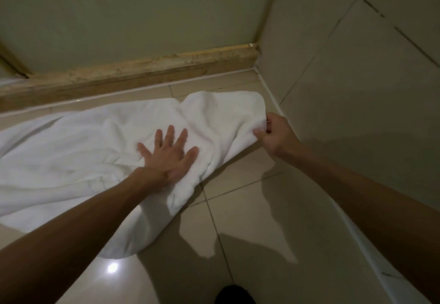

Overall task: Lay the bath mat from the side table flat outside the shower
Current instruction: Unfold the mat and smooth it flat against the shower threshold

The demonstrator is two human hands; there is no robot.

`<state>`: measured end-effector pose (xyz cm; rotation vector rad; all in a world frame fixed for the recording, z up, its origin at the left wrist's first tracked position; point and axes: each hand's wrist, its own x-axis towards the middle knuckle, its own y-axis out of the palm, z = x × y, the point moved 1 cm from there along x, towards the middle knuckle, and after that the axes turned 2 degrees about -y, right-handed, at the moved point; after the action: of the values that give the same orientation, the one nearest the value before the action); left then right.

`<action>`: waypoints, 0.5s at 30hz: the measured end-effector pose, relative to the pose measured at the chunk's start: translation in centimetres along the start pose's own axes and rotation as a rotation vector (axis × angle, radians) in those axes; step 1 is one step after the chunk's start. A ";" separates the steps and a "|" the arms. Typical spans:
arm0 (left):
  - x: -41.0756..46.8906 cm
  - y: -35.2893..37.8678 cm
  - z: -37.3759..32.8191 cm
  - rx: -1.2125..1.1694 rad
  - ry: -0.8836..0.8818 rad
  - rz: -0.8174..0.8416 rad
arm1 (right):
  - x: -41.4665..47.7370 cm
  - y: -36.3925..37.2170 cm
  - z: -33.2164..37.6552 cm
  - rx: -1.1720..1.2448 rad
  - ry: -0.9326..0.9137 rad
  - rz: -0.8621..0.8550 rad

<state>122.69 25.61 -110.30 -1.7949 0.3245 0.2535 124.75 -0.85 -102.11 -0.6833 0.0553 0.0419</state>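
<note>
The white bath mat [83, 151] lies spread but wrinkled on the beige tiled floor, running from the left edge of view to the corner on the right. My left hand [169, 153] presses flat on its middle with the fingers spread. My right hand [273, 134] pinches the mat's right edge between thumb and fingers, lifting that edge slightly off the tiles. Folds bunch up between the two hands.
A worn stone curb [142, 70] runs along the far side of the mat under a pale wall. A tiled wall [357, 77] closes the right side. Glossy floor tiles [250, 220] stretch toward me, with a dark shoe tip [234, 295] at the bottom.
</note>
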 end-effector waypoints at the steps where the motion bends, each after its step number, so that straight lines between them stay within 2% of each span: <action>1: 0.2 -0.1 0.6 0.008 -0.020 -0.001 | 0.1 -0.8 0.0 -0.024 -0.003 0.000; 6: 0.8 0.1 2.6 0.057 -0.040 0.012 | 0.0 -5.0 -1.3 -0.033 0.113 -0.003; 9: 0.9 0.2 2.3 0.059 -0.056 0.014 | -1.1 -4.4 -2.2 0.055 0.189 0.036; 15: -0.8 -1.0 0.3 -0.005 -0.014 -0.082 | -3.0 -2.4 -3.5 0.080 0.157 0.031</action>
<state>122.35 26.22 -109.20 -1.8060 0.2407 0.2090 121.77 -4.99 -103.13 -0.6052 0.2179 0.0158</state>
